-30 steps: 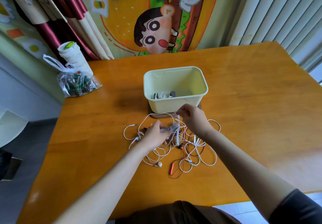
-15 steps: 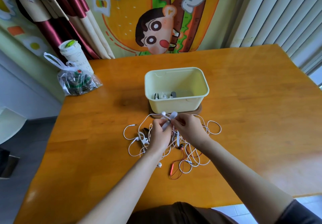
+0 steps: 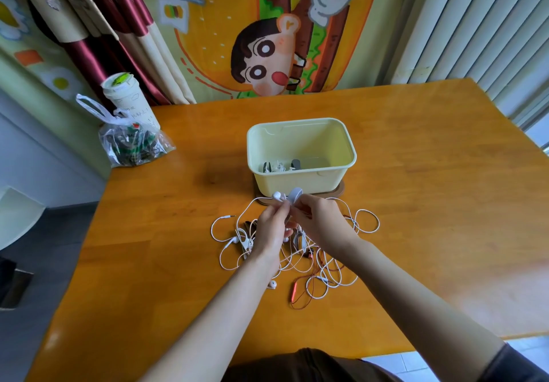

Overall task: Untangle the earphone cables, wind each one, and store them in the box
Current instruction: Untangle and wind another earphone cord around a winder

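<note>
Centre of the frame: both hands are brought close together, fingertips almost touching, just in front of the box's near wall.
Left hand: curled, with a white earbud pinched at the fingertips.
Right hand: also curled, with a pale rounded piece pinched right beside the earbud; what exactly it is can't be made out tbh.
Cable tangle: mostly white loops are spread on the table under and around both wrists, below centre, and a red cable is mixed in at the lower edge of the pile.
Box: pale yellow with no lid on, parked just above the tangle on a brown base. A few earphones are already laid inside against the near wall.
Table: orange wood, filling most of the frame.
Left edge: a clear plastic bag is set at the table corner with a white cup behind it.
Top of the frame: a cartoon hanging is flanked by a dark red curtain and pale blinds.
</note>
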